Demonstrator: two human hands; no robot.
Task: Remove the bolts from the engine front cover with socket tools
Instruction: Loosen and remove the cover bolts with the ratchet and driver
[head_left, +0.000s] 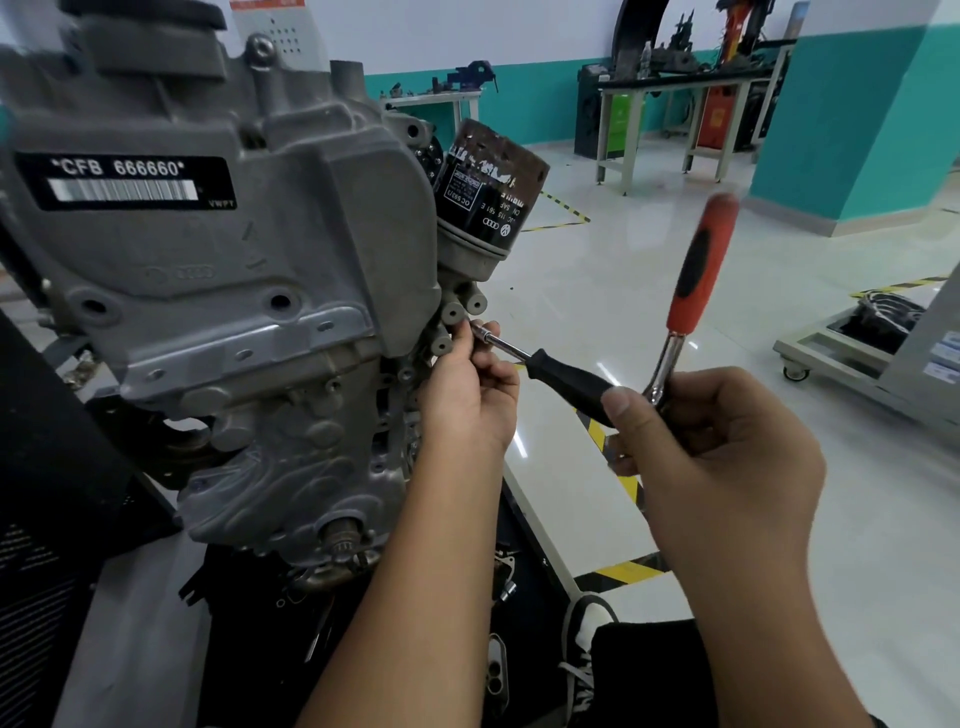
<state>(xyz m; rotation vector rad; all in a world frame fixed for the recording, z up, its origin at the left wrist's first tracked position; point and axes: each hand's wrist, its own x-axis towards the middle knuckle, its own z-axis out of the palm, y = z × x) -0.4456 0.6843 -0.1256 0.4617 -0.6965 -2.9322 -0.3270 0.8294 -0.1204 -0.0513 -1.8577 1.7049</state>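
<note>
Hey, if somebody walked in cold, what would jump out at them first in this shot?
The grey engine fills the left, with a rusty-topped oil filter on its right side. The left hand steadies a black-handled driver at the engine's edge. The right hand holds an orange-handled ratchet upright.

cover (218, 249) grey | ratchet (698, 270) handle orange/blk | driver (566, 379) handle blk | floor tape (626, 571) yel/blk stripes
</note>
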